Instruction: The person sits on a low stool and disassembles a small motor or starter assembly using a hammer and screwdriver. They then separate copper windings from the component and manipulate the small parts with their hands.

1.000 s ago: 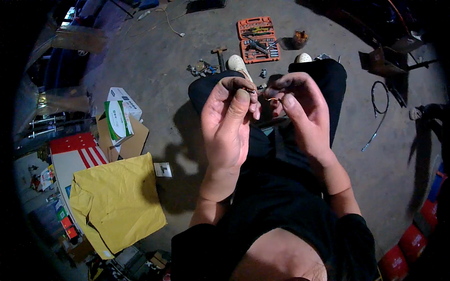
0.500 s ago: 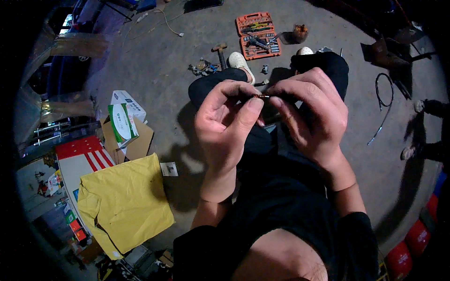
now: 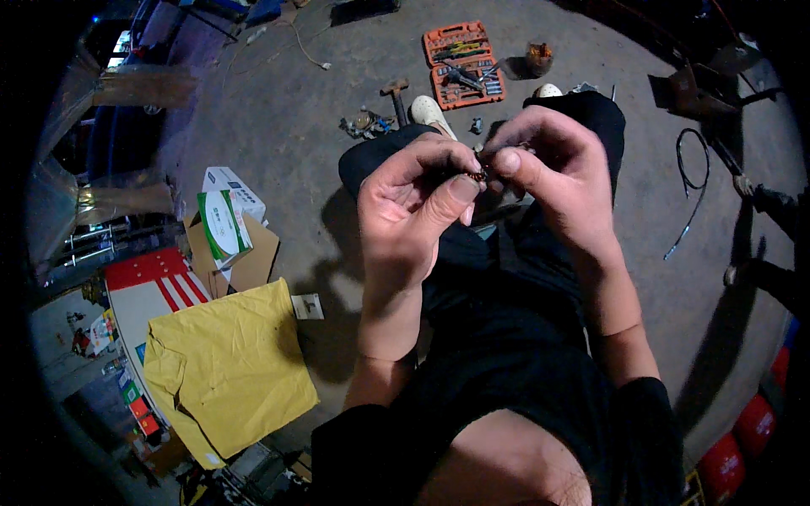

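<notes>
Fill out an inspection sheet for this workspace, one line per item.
Surface: bare concrete floor, person seated on it.
Job's things: small dark metal part, pinched between both hands.
Clutter: open orange tool case, hammer, yellow cloth, cardboard boxes.
Grips: left hand and right hand both closed on the part.
Cables: black cable on the floor at right.
Surroundings: dim; red containers at lower right.

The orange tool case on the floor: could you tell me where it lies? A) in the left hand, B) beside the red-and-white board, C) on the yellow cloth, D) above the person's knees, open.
D: the orange tool case lies open on the concrete beyond the knees, past both hands.
</notes>
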Tool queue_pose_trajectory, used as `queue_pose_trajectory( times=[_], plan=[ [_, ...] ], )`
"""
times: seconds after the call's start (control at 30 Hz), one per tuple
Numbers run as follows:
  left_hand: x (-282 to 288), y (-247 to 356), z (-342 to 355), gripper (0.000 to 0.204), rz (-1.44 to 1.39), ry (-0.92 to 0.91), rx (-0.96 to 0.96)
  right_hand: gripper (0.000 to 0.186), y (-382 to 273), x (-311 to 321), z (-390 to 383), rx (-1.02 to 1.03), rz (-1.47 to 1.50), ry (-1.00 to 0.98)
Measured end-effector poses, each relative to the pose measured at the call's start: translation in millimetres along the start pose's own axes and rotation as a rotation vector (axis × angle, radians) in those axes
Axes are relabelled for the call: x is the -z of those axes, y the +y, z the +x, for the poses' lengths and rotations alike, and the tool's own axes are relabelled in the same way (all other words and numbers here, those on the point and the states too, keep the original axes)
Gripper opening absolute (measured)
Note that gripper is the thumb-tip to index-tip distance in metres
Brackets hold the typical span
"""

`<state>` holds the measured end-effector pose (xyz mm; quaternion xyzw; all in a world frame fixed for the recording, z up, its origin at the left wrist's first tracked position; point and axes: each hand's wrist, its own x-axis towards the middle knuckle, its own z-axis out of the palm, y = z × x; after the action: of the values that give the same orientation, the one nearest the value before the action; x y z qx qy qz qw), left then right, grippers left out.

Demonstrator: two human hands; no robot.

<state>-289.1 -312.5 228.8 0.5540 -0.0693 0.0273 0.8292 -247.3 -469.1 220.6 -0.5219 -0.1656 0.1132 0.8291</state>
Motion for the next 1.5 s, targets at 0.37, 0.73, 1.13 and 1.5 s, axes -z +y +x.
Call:
queue_pose_trajectory(
  times=[0.37,0.73,1.13,1.5],
  plan=[
    [2,-25,9,0.01,0.161,0.121,-0.258,0.022,30,-8,-9,-0.521,0.706,-0.171],
    [-4,-16,3,0.011,0.471,0.287,-0.281,0.023,18,-1,5,0.476,-0.642,0.183],
    [-2,-5,3,0.011,0.197,0.298,-0.182,0.015,12,11,8,0.537,-0.654,0.179],
    [-9,-3,3,0.017,0.398,0.332,-0.156,0.028,9,24,0,0.336,-0.806,0.094]
  ],
)
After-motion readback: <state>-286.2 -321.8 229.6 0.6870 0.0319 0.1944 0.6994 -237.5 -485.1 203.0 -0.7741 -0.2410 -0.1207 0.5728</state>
